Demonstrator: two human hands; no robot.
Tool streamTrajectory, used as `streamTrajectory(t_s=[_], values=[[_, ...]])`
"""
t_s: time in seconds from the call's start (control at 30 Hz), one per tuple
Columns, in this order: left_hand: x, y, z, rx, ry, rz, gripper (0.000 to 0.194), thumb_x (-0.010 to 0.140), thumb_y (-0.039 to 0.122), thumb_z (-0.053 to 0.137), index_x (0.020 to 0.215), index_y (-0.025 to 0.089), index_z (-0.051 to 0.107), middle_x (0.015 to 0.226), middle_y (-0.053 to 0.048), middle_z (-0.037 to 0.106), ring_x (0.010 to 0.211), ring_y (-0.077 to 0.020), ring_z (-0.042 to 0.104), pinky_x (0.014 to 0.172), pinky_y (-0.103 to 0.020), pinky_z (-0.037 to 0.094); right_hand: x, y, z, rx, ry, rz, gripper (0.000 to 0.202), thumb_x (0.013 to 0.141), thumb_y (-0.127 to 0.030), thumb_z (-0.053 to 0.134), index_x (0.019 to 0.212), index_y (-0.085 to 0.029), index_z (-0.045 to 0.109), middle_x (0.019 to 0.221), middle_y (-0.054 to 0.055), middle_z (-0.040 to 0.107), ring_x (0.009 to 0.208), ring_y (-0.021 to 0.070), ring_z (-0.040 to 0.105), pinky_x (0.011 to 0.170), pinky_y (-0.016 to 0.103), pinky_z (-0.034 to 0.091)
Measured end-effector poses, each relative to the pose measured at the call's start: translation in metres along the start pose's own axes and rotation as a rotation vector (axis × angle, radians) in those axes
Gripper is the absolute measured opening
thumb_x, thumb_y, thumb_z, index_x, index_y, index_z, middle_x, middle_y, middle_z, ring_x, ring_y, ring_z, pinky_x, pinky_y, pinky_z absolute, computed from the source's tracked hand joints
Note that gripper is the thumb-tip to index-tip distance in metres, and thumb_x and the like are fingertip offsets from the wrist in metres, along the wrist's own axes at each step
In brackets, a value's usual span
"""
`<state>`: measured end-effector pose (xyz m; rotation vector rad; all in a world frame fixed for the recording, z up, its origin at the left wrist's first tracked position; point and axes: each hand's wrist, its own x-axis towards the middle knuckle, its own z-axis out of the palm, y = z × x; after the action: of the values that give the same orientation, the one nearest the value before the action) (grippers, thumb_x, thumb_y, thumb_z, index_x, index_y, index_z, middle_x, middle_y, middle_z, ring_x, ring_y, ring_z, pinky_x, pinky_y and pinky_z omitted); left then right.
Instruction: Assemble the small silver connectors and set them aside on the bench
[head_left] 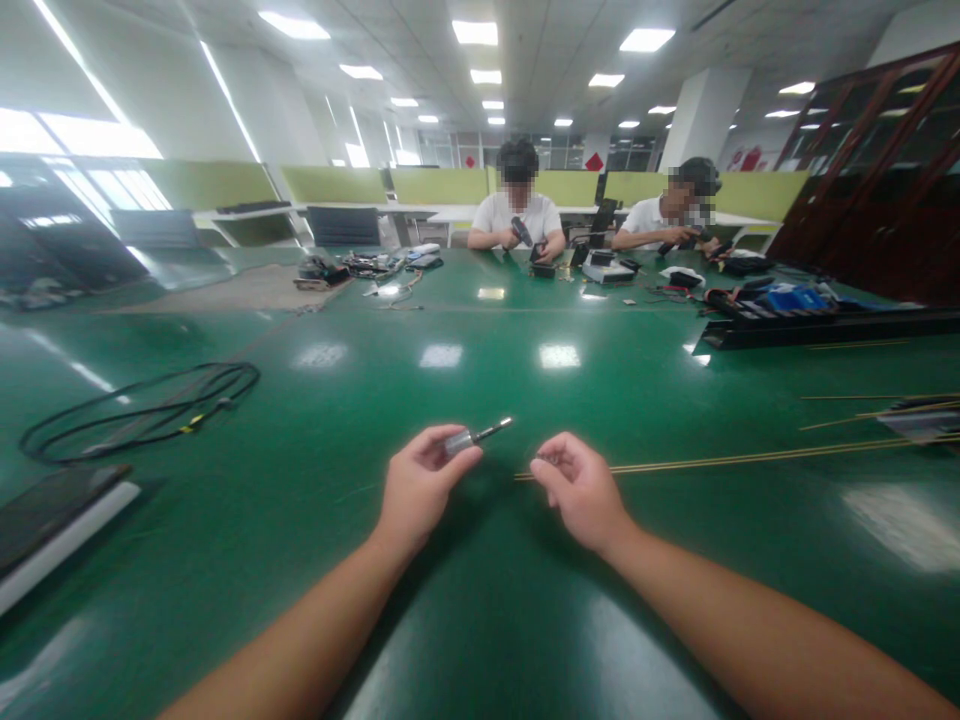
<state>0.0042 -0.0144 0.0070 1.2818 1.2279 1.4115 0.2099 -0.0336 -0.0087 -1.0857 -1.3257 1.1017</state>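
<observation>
My left hand (421, 485) is closed around a silver metal cylinder with a thin dark shaft (459, 441). The shaft points up and to the right, and its tip is bright. A short gap to the right, my right hand (576, 487) has its fingers curled in a pinch. A tiny greyish bit shows at those fingertips, too small to name. Two thin brass-coloured rods (697, 460) lie on the green table (480, 560) and run behind my right hand. Both hands are held above the tabletop, apart from each other.
Coiled black cable (142, 410) lies at the left, with a dark flat device (60, 520) nearer me. Across the table two people work with tools among electronic parts (607, 266). A long black channel (825, 328) and more rods are at the right.
</observation>
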Motion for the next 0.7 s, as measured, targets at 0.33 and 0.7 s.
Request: streamTrajectory(t_s=[0.33,0.7], values=[[0.009,0.017,-0.009,-0.55,0.047,-0.345,0.011,0.087,0.014,0.066,0.095,0.01,0.071,0.088,-0.008,0.069,0.071,-0.0117,0.064,0.068,-0.022,0.059,0.0,0.0,-0.002,0.009,-0.076,-0.028,0.041,0.094,-0.047,0.053,0.063,-0.02,0.052,0.053,-0.004,0.051,0.044,0.0101,0.048,0.047,0.022,0.038],[-0.03,0.053,-0.119,0.671,-0.027,-0.074,0.045,0.057,0.048,0.09,0.092,0.023,0.076,0.087,-0.004,0.078,0.078,-0.0236,0.073,0.068,-0.027,0.058,0.005,0.009,0.002,0.124,-0.184,0.088,0.055,0.093,-0.054,0.044,0.047,-0.024,0.037,0.04,-0.003,0.045,0.037,0.0109,0.042,0.042,0.024,0.033]])
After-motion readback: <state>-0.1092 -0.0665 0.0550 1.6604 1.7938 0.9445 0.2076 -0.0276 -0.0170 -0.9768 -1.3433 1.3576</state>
